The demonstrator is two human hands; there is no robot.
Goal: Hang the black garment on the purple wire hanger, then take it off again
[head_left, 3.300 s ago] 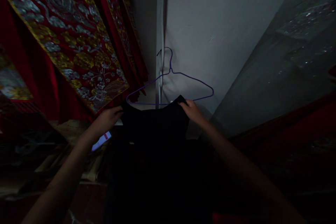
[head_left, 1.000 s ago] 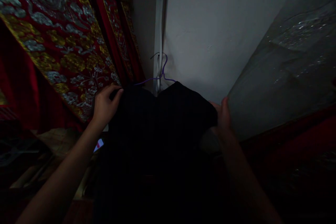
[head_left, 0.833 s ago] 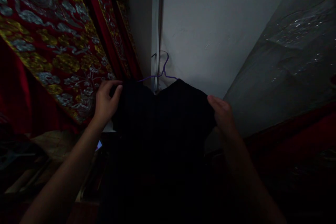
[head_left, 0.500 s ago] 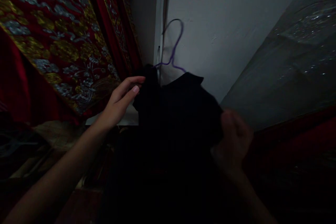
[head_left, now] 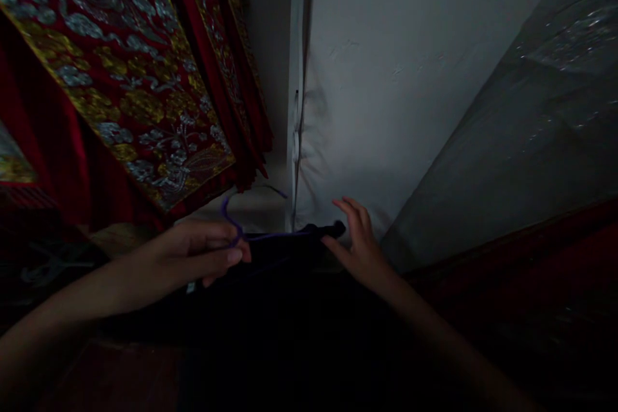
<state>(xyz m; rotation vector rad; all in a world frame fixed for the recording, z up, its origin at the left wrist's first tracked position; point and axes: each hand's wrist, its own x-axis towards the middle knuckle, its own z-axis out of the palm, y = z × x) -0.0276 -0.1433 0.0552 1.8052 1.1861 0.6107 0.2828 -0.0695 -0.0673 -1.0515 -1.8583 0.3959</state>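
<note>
A purple wire hanger (head_left: 229,209) is in the fingers of my left hand (head_left: 193,251), gripped near the base of its hook. The hook tilts to the right, and one thin arm of the hanger runs right along the top of a black garment (head_left: 290,251). My right hand (head_left: 360,241) is beside the garment's right shoulder end, with fingers apart and thumb close to the dark cloth; whether it touches cannot be made out. Below the hands the garment merges into deep shadow, so its lower part is hidden.
Red cloth embroidered in gold and silver (head_left: 145,90) hangs at the left. A pale wall (head_left: 386,45) with a vertical trim strip (head_left: 297,77) stands ahead. At the right is clear plastic sheeting (head_left: 555,109), with dark red cloth (head_left: 555,244) below it.
The hanger and garment have come down and turned, the hook now lower and to the left. My left hand has moved from the collar to the hanger; my right hand has shifted left and opened.
</note>
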